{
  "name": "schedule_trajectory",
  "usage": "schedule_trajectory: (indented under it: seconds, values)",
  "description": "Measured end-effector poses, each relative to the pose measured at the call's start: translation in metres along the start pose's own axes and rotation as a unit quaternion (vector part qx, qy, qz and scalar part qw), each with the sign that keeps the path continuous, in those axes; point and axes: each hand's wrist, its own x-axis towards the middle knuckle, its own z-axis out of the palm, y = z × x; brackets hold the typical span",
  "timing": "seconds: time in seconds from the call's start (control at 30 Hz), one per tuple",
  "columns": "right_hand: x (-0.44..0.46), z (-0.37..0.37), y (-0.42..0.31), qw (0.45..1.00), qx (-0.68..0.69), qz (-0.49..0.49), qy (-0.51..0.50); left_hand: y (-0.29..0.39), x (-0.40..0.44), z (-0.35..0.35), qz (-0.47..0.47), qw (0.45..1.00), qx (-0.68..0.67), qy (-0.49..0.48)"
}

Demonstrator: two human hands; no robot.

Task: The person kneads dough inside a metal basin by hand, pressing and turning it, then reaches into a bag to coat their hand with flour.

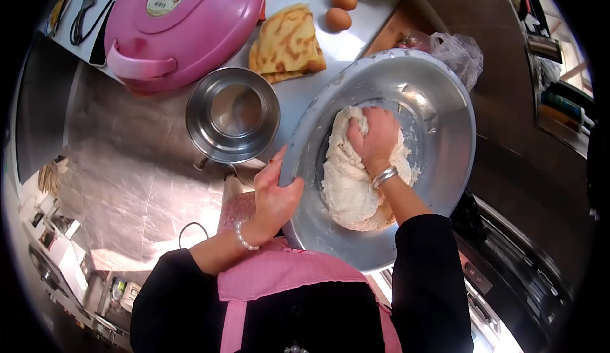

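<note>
A wide metal basin [440, 169] sits tilted in front of me, close against my pink apron. Inside lies a big lump of pale, sticky dough [348, 178]. My right hand [376, 138], with a silver bangle on the wrist, presses into the upper part of this dough, fingers curled into it and their tips hidden. At the basin's left side my left hand [277, 195] grips the rim, thumb bent over the edge. Some dough residue clings to the basin's inner wall.
A steel pot [198, 127] stands just left of the basin, at the counter edge. Beyond it are a pink lidded electric pan [210, 32], folded flatbread [289, 43], an egg [344, 0] and a second egg [338, 19]. A clear plastic bag [459, 55] lies behind the basin.
</note>
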Motion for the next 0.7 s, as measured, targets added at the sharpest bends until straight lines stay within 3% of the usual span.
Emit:
schedule_trajectory:
  seconds: [0.17, 0.37, 0.47, 0.57, 0.67, 0.7]
  values:
    - [0.022, 0.010, 0.009, 0.998, 0.013, 0.055, -0.003, -0.003, 0.002, 0.001, 0.042, 0.999, -0.022, 0.017]
    - [0.012, 0.002, 0.021, 0.997, 0.077, 0.008, -0.024, -0.017, 0.005, -0.001, 0.056, 0.993, -0.099, 0.003]
    - [0.013, -0.096, 0.023, 0.945, 0.160, 0.065, -0.278, -0.004, -0.001, 0.004, 0.053, 0.997, -0.057, 0.025]
    - [0.008, -0.165, 0.020, 0.884, 0.202, 0.180, -0.381, -0.004, -0.001, 0.005, 0.102, 0.993, -0.034, 0.045]
    - [-0.006, -0.092, 0.003, 0.869, 0.442, 0.044, -0.218, 0.008, -0.009, 0.003, 0.029, 0.998, -0.057, 0.024]
    - [-0.007, -0.081, -0.003, 0.885, 0.360, 0.035, -0.293, 0.006, -0.006, 0.003, 0.046, 0.998, -0.039, 0.035]
